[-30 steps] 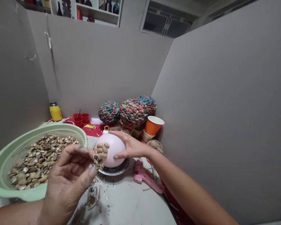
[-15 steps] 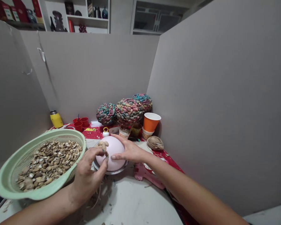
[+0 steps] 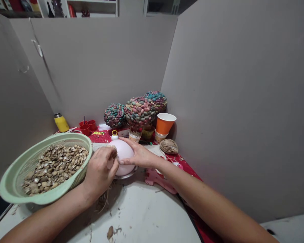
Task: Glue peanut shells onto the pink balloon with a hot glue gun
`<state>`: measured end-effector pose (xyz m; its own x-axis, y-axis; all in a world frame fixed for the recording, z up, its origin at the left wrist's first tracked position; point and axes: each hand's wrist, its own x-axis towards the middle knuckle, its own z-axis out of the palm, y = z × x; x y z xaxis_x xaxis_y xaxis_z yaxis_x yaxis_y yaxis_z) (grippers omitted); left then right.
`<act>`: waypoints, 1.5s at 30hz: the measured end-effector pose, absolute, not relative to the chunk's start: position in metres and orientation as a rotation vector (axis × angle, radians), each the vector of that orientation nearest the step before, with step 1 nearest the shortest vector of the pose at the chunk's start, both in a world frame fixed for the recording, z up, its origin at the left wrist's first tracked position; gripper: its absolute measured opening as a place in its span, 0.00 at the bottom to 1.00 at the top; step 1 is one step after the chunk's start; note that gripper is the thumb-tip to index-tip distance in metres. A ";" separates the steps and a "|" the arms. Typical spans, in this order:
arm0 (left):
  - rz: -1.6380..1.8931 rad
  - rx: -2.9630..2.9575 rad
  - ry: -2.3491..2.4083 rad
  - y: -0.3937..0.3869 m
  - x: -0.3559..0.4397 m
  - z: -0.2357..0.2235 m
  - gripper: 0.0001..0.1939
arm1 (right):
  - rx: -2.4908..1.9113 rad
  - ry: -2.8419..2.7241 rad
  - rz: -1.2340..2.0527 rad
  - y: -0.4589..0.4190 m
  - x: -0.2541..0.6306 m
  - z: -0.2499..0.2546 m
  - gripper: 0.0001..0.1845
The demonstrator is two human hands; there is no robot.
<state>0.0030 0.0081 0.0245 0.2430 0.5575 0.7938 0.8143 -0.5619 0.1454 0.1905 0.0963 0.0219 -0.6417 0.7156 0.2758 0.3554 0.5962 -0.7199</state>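
See left hand (image 3: 100, 172) shifted from near camera to pink balloon (image 3: 122, 150), pinching shell (image 3: 114, 153); keep right hand (image 3: 143, 156) cupping balloon opposite pinch, press lightly, avoid sliding.

Mid-frame, in front of you: balloon (image 3: 124, 151), pale pink. Left of frame, your basket (image 3: 7, 185) is mint green, its shells (image 3: 58, 165) mottled tan and brown. Centre, farther up: balls (image 3: 140, 112) patchworked in teal, rose and cream. Right of centre, you have an orange cup (image 3: 164, 126) with white interior, beige twine (image 3: 169, 146), pink glue gun (image 3: 158, 180). Left of centre: yellow bottle (image 3: 62, 124), red cups (image 3: 84, 129).
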 end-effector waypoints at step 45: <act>-1.838 -2.328 -1.674 0.039 -0.010 -0.025 0.21 | -0.700 -1.982 0.530 0.079 0.197 0.012 0.26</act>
<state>-0.0099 0.0388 -0.0255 -0.0474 0.8012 0.5965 0.5191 -0.4904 0.7000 0.1968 0.0791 0.0119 -0.3993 0.6633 0.6330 0.2591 0.7439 -0.6161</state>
